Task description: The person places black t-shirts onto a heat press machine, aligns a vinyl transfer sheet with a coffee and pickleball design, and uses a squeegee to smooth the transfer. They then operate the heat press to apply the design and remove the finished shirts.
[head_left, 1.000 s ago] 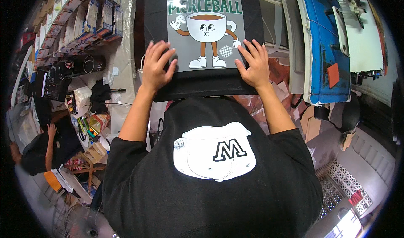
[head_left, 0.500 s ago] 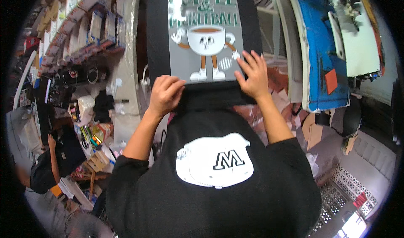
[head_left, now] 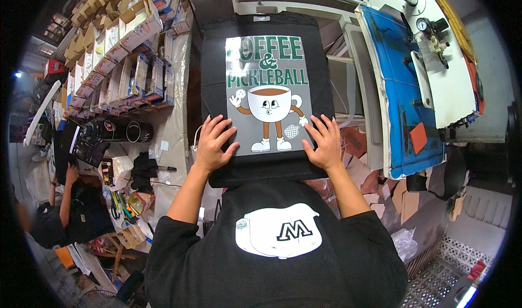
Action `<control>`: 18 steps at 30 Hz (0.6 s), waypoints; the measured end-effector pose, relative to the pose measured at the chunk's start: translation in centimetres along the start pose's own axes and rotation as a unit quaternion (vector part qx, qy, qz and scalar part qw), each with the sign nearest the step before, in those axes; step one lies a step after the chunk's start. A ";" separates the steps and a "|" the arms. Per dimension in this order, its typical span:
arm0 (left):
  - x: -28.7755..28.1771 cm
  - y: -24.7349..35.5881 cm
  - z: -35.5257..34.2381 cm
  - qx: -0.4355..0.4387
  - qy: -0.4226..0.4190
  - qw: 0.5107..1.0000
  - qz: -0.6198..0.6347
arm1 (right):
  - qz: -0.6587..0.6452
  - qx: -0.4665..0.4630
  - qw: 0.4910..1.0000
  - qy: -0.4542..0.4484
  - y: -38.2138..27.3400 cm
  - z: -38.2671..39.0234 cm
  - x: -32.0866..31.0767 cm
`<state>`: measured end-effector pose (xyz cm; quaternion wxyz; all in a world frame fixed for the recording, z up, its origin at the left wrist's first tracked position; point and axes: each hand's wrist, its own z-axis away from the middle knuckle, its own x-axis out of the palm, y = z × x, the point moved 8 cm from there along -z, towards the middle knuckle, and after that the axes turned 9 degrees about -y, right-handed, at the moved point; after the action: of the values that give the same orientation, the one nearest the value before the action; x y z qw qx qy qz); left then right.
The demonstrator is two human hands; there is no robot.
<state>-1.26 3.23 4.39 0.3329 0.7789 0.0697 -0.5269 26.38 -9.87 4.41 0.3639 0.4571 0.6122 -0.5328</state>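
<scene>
A black shirt [head_left: 321, 79] lies flat on a press platen in front of me. On it rests a grey transfer sheet [head_left: 269, 63] printed with green lettering and a cartoon cup figure. My left hand [head_left: 213, 143] lies flat with fingers spread on the sheet's lower left corner. My right hand [head_left: 324, 142] presses flat on the lower right corner. Neither hand grips anything. Below, my own black shirt with a white printed patch [head_left: 278, 232] fills the lower view.
A blue heat press plate [head_left: 397, 90] with a white arm and gauge stands at the right. Shelves of cardboard boxes [head_left: 117, 47] line the left. A cluttered table [head_left: 136, 161] holds a dark cylinder and tools. Another person [head_left: 76, 210] crouches at the lower left.
The view has shifted so the shirt and sheet sit lower and fuller in frame. Both hands stay flat on the sheet's lower corners, slightly nearer its bottom edge.
</scene>
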 end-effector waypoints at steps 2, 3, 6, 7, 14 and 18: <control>0.0 -0.1 0.0 0.003 -0.003 1.000 0.003 | -0.002 0.000 1.000 0.002 0.0 0.0 0.0; 0.1 -0.1 0.0 0.005 -0.005 1.000 0.004 | -0.002 0.001 1.000 0.003 0.1 0.0 0.0; 0.1 -0.1 0.1 0.004 -0.002 1.000 0.004 | 0.002 0.006 1.000 0.002 0.1 -0.1 0.0; 0.1 -0.2 0.1 0.003 0.000 1.000 0.004 | 0.004 0.008 1.000 0.001 0.1 -0.1 0.0; -0.1 -0.2 -0.1 0.001 0.004 1.000 0.010 | 0.003 0.006 1.000 0.004 0.2 -0.1 0.1; 0.0 -0.3 0.1 -0.001 0.005 1.000 0.014 | 0.000 0.007 1.000 0.006 0.1 -0.2 0.0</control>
<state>-1.47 3.45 4.22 0.3404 0.7825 0.0608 -0.5178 26.45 -9.66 4.39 0.3572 0.4627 0.6108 -0.5341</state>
